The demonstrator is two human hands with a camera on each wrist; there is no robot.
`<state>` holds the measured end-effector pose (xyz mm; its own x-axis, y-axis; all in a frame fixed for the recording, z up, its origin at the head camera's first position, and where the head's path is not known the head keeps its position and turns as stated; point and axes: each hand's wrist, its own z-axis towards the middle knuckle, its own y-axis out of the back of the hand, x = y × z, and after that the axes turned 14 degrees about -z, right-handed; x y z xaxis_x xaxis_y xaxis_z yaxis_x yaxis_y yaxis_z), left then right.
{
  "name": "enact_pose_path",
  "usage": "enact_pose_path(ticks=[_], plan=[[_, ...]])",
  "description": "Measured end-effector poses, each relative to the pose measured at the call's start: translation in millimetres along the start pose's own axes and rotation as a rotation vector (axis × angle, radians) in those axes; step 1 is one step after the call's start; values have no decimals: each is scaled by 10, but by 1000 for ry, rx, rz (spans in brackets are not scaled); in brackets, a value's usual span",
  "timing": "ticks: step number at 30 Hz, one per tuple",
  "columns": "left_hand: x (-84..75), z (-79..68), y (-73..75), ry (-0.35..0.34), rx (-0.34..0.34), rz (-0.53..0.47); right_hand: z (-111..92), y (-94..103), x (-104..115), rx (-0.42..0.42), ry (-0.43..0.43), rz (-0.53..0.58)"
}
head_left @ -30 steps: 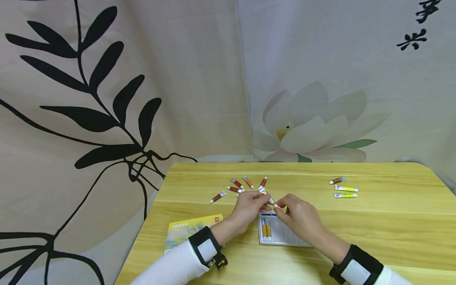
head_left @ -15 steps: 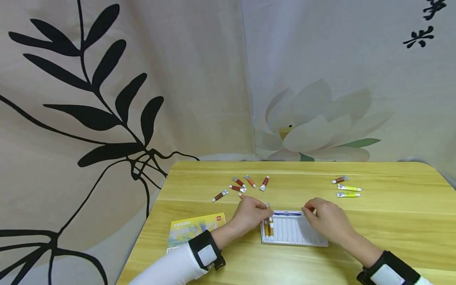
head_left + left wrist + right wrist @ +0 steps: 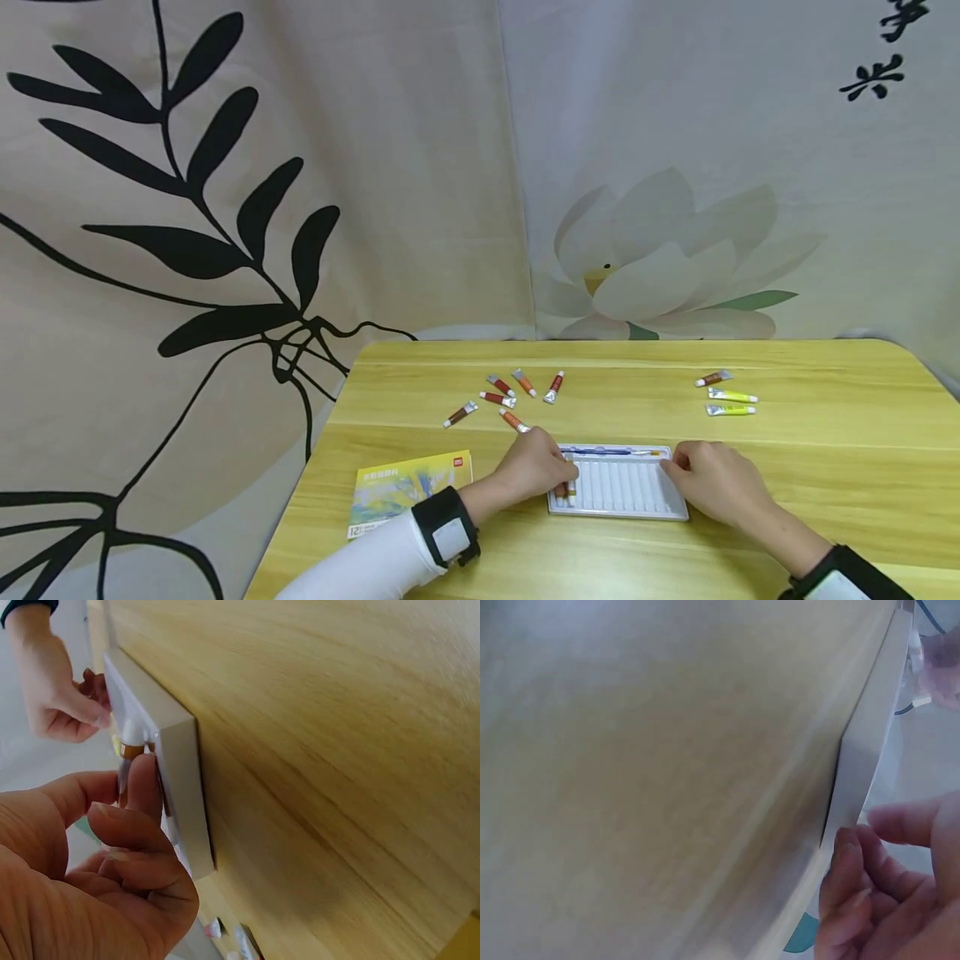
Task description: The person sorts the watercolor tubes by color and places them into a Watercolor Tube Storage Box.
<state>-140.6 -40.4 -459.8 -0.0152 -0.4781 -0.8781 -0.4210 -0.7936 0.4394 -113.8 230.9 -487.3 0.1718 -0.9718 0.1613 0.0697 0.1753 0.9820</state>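
In the head view my left hand [image 3: 531, 467] is over the left end of a white plastic tray [image 3: 667, 510] with narrow slots. Its thumb and fingertips pinch a small ochre paint tube [image 3: 132, 750], white cap toward the near edge, lying in the tray's left slots. Another brownish tube [image 3: 560, 492] lies beside it, partly hidden by the fingers. My right hand [image 3: 720, 482] grips the tray's right edge, thumb at the rim and fingers curled against the side wall. A thin blue paintbrush [image 3: 607, 452] lies along the tray's far edge.
Several red, orange and brown tubes, one an orange tube [image 3: 513, 420], lie behind my left hand. A brown tube [image 3: 713, 378] and two yellow tubes [image 3: 731, 410] lie at the far right. A yellow printed box [image 3: 412, 487] is left of the tray.
The ochre tube, earlier held above the tray between both hands, is now down in the left slots under my left hand. My right hand let it go and moved right to the tray's edge.
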Motion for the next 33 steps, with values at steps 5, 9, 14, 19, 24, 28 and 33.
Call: enact_pose_path(ticks=[5, 9, 14, 19, 24, 28, 33], plan=[[23, 20, -50, -8, -10, 95, -6, -26, -8, 31, -6, 22], [19, 40, -86, -2, -22, 158, 1, -43, -25, 39, -6, 25], [-4, 59, -117, 14, -11, 259, 3, -39, -38, 56, -1, 25], [-8, 44, -124, 17, -2, 295, -4, -31, -33, 95, -2, 29], [-3, 45, -133, 0, -8, 311, -3, -22, -44, 104, 4, 25], [-2, 69, -161, -18, -2, 340, 1, -10, -55, 100, 12, 25], [-12, 96, -183, -32, 10, 366, -5, 11, -63, 114, 8, 28]])
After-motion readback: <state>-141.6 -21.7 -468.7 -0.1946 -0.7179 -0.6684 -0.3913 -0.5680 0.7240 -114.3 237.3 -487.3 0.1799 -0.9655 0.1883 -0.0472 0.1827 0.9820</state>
